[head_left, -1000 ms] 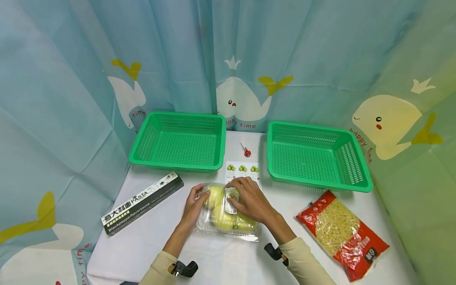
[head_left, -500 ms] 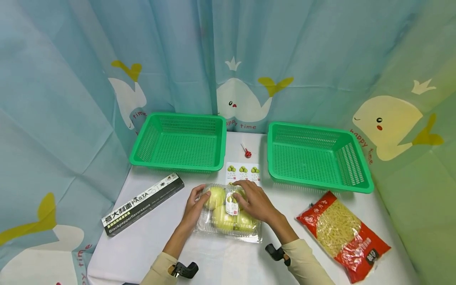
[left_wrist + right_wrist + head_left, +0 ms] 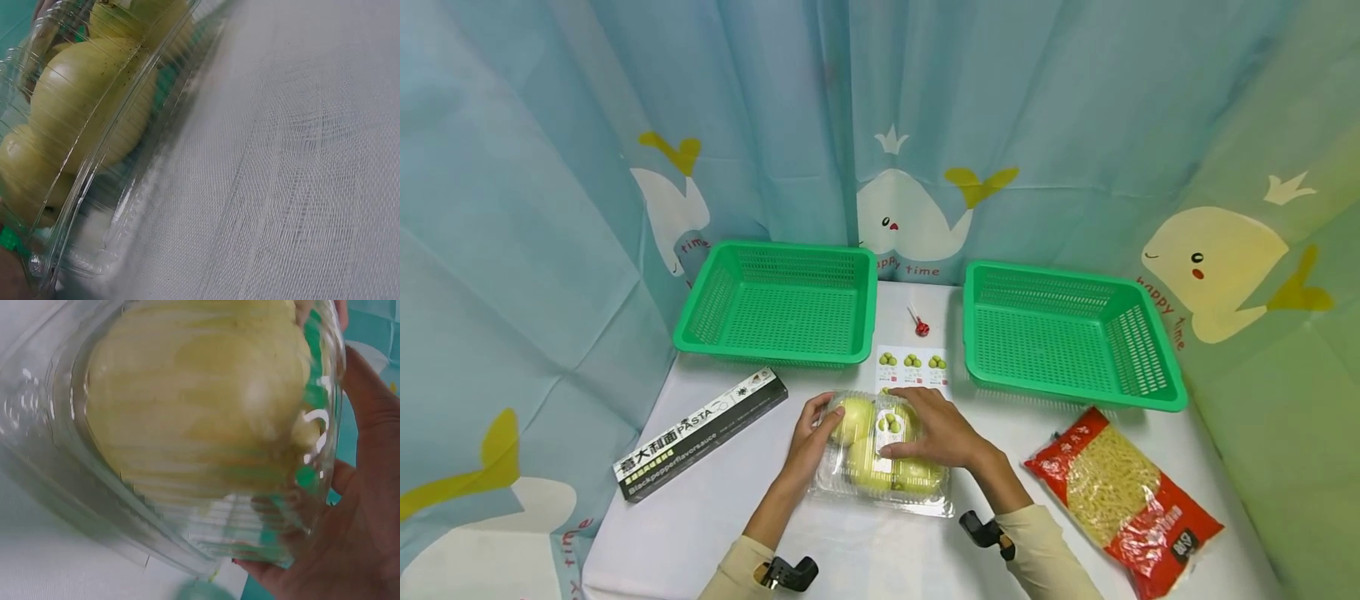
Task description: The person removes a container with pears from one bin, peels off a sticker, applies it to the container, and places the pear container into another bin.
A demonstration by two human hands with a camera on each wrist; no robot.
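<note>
A clear plastic clamshell box (image 3: 842, 477) holding several yellow-green fruits (image 3: 870, 463) lies on the table, its lid down. On the lid sits a white label (image 3: 883, 457) with a fruit picture. My left hand (image 3: 806, 446) grips the box's left side, thumb on top. My right hand (image 3: 942, 429) spans its back right part, the thumb on the label and the fingers over the far edge. In the right wrist view the right hand (image 3: 350, 531) curves round the box's wall, by a large fruit (image 3: 200, 400). The left wrist view shows fruits (image 3: 87, 100) through the plastic.
Two green baskets (image 3: 775, 360) (image 3: 1075, 397) stand at the back, a red lollipop (image 3: 921, 328) between them. Behind the box lies a label sheet (image 3: 913, 375). At left is a black-and-white pasta box (image 3: 700, 435); at right, a red bag of pasta (image 3: 1120, 500).
My right hand's thumb has moved down over the label, and the hand has spread towards the right side of the box. The left hand keeps its hold.
</note>
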